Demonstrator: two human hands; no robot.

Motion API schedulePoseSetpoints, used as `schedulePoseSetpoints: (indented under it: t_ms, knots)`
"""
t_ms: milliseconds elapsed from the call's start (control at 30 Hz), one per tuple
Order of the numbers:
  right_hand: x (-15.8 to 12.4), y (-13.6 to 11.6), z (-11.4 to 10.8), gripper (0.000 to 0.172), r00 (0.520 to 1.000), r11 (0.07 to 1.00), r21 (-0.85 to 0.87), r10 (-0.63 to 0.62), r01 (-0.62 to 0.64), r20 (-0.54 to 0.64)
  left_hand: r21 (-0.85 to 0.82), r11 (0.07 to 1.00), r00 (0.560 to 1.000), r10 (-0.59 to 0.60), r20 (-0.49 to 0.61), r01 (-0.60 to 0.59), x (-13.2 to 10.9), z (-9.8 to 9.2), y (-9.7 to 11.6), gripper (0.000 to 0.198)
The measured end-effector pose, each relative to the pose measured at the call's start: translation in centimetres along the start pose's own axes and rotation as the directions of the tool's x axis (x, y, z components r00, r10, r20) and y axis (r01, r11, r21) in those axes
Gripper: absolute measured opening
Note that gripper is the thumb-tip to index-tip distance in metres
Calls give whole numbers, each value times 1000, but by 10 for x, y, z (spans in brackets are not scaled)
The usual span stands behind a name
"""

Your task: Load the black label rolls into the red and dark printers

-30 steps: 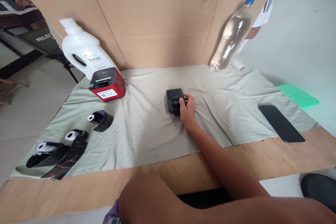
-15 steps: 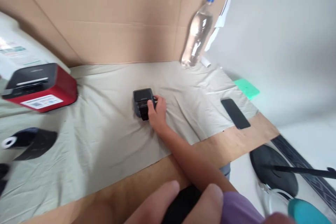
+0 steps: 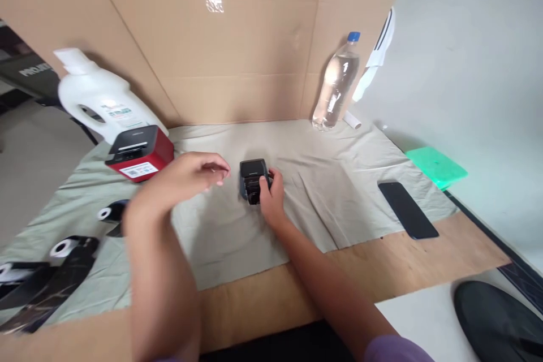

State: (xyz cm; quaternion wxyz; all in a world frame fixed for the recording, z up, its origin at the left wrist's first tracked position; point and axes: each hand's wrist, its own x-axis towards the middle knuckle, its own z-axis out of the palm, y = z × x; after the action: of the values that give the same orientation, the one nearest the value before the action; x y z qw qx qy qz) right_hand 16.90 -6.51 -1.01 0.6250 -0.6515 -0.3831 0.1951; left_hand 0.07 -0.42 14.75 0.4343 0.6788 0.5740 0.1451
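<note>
A small black boxy device (image 3: 253,168), which looks like a compact printer with a slot across its front, stands on the cloth. My right hand (image 3: 272,195) grips its right side, thumb at the front and fingers around the side. My left hand (image 3: 203,172) hovers over the cloth left of the device, fingers loosely bent, with nothing visible in it. Behind my left wrist is a red and black printer (image 3: 163,150) with a white label on its front.
Several black rolls (image 3: 68,246) with white cores lie at left. A white jug (image 3: 110,90) and a water bottle (image 3: 337,85) stand against the cardboard wall (image 3: 229,56). A phone (image 3: 407,209) lies at right, near a green plastic item (image 3: 439,164).
My left hand has come up from the lower edge to beside the black device. My right hand keeps its grip. The view has tilted up and shifted left.
</note>
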Motion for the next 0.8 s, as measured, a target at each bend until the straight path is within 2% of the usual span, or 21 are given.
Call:
schedulePoseSetpoints:
  t_ms: [67,133,200,267,400,667,800]
  knots:
    - [2,2,1,45,1000,996,88,15,-16,12,69,997,989,-38,143,28,29,1,-9,10]
    - [4,2,2,46,999,988,147,35,-39,29,64,994,960,-106,260,93,55,11,-26,20]
    - [5,2,3,46,998,982,182,39,-47,46,5,996,944,-86,318,89,73,24,-42,27]
    - [5,1,3,44,998,978,202,34,-46,60,-46,996,935,-55,350,76,81,35,-52,29]
    - [6,4,3,43,998,975,218,34,-43,48,-108,991,927,-27,373,72,84,46,-54,30]
    - [8,3,3,42,998,972,228,37,-48,51,-205,973,948,-40,317,110,102,56,-69,29]
    - [9,1,3,40,998,977,208,44,-53,47,-204,972,954,-51,297,116,104,58,-69,28]
